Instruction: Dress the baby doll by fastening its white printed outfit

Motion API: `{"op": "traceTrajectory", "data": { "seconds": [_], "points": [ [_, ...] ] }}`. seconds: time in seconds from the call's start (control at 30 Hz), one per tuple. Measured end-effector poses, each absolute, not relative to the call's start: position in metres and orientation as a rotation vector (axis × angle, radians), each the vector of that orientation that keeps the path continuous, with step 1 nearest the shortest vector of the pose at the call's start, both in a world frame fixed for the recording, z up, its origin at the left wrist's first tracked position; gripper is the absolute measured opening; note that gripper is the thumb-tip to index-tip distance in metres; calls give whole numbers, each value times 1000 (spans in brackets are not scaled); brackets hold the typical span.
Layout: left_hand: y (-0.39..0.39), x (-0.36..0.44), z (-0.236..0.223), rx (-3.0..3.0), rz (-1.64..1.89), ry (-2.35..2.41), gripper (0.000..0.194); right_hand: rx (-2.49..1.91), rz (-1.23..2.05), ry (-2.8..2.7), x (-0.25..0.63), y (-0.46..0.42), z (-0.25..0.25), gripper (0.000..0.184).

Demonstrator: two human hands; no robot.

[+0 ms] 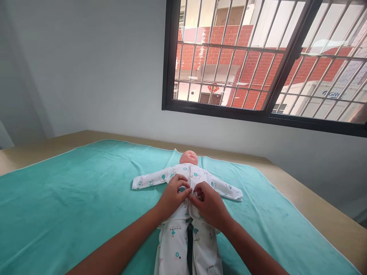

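Observation:
A baby doll (189,157) lies on its back, head away from me. It wears a white long-sleeved top (153,179) with small teal and pink prints, its sleeves spread to both sides. White printed trousers (173,244) cover the legs toward me. Over the chest, my left hand (174,194) pinches the front edge of the top with thumb and fingers. Close beside it, my right hand (210,202) pinches the same front opening, fingers curled. Both sets of fingertips nearly meet at the middle line; whatever fastener lies between them is hidden.
A teal blanket (86,198) is spread under the doll on a light wooden table (321,202). Behind it rises a pale wall (109,68) with a dark-framed, barred window (220,105) at upper right.

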State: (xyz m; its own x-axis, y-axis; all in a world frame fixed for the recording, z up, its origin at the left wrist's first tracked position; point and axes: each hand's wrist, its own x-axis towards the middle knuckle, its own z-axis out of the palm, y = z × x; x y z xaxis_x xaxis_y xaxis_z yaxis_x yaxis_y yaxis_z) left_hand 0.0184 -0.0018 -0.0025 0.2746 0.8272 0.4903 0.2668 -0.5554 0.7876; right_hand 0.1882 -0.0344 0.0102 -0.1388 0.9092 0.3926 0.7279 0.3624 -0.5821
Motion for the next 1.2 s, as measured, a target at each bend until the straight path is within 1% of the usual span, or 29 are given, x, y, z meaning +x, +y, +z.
{"op": "traceTrajectory", "data": {
  "seconds": [0.1,0.2,0.53,0.7,0.83,1.07,1.2],
  "points": [
    [0,16,-3,1994,1250,947,11,-1337,420,-1879,194,-28,8,6],
    [-1,14,-3,2000,1238,922,11,-1334,441,-1849,195,-27,6,4],
    [-5,15,2,1969,1219,994,9,-1340,524,-1760,192,-26,2,6],
    [-6,18,-1,2033,1290,1031,6,-1333,548,-1722,193,-26,1,12],
    [-6,19,-3,2063,1300,1042,2,-1305,531,-1774,195,-26,1,9],
    [-6,21,-3,2017,1304,1074,8,-1274,547,-1810,196,-26,3,8],
    [-6,20,-4,2022,1293,1036,7,-1289,545,-1784,193,-28,6,9]
  ]
}}
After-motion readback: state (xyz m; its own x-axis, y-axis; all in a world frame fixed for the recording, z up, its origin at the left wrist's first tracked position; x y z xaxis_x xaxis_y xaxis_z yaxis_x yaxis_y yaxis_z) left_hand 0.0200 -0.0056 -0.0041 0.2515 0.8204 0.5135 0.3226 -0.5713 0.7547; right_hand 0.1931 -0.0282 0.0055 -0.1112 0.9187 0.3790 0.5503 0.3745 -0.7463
